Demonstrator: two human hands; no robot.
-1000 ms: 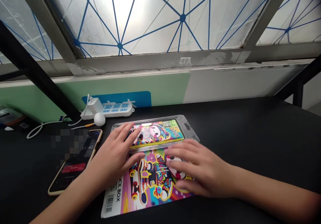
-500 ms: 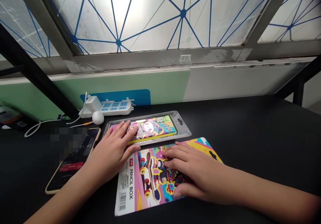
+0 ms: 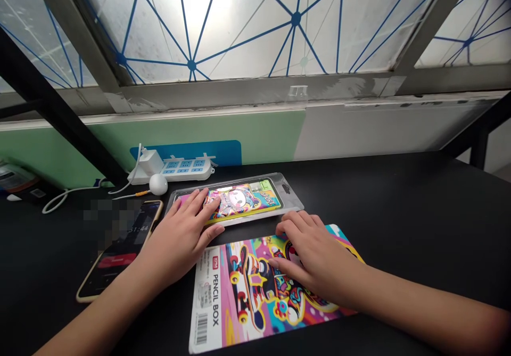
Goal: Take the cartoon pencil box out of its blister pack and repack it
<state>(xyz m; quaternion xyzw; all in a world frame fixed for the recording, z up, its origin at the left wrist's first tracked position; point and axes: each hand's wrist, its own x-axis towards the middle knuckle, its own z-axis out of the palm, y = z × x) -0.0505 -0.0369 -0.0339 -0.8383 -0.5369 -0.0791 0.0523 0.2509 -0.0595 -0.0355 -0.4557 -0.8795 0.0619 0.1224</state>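
Left hand (image 3: 187,233) lay spread on the far pack (image 3: 245,201), right hand (image 3: 317,255) curled over a light, stiff-looking card (image 3: 267,300), best edge-gripped.

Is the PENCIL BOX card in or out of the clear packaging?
Out: the card lies apart, with black tabletop showing between it and the packaging.

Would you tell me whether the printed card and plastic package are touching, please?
Apart; the head view shows black tabletop between the printed card and plastic package.
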